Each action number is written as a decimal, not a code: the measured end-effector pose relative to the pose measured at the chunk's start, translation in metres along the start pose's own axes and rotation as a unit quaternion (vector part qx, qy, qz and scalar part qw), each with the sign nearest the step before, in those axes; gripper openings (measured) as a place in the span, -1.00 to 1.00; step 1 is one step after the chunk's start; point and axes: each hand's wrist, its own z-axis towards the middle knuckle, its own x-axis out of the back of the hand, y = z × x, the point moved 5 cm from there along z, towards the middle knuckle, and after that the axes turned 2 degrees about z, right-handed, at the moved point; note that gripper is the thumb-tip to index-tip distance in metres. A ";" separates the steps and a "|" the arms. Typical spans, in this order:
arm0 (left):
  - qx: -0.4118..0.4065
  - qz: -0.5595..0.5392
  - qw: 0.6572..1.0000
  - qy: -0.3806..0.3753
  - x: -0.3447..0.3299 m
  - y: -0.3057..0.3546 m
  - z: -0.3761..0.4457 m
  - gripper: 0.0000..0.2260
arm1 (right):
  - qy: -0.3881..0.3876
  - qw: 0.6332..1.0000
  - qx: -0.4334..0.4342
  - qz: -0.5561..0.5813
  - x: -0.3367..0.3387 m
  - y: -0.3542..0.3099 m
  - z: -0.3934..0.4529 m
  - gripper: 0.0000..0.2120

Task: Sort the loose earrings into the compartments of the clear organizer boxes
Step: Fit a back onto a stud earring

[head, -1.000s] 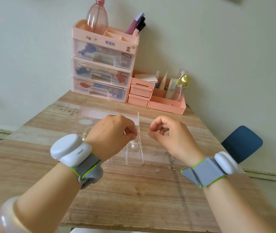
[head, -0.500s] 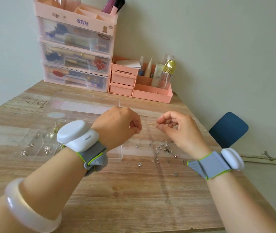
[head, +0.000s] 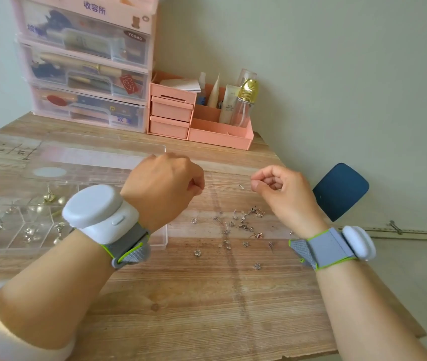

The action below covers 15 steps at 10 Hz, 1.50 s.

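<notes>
A clear organizer box (head: 161,243) lies open at the left of the wooden table, its lid (head: 95,158) flat behind it. Gold and silver earrings (head: 50,198) sit in several of its compartments. Loose small earrings (head: 243,225) are scattered on the table right of the box. My left hand (head: 162,186) hovers over the box's right end in a fist; its fingertips are hidden. My right hand (head: 280,190) hovers above the loose pile, thumb and forefinger pinched on a tiny silver earring (head: 241,186) that sticks out to the left.
A pink drawer tower (head: 84,74) stands at the back left against the wall. Beside it is a pink desk organizer (head: 207,123) with bottles. The table's right edge runs close to my right wrist, with a blue chair seat (head: 340,191) beyond it.
The view has swung right and down, so the loose earrings and box compartments show more fully. Both hands keep their curled poses and have drawn slightly apart.
</notes>
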 end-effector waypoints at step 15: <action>-0.005 -0.045 0.997 0.057 0.006 -0.003 -0.013 -0.91 | 0.003 0.995 -0.080 0.062 0.002 0.018 -0.009 -0.92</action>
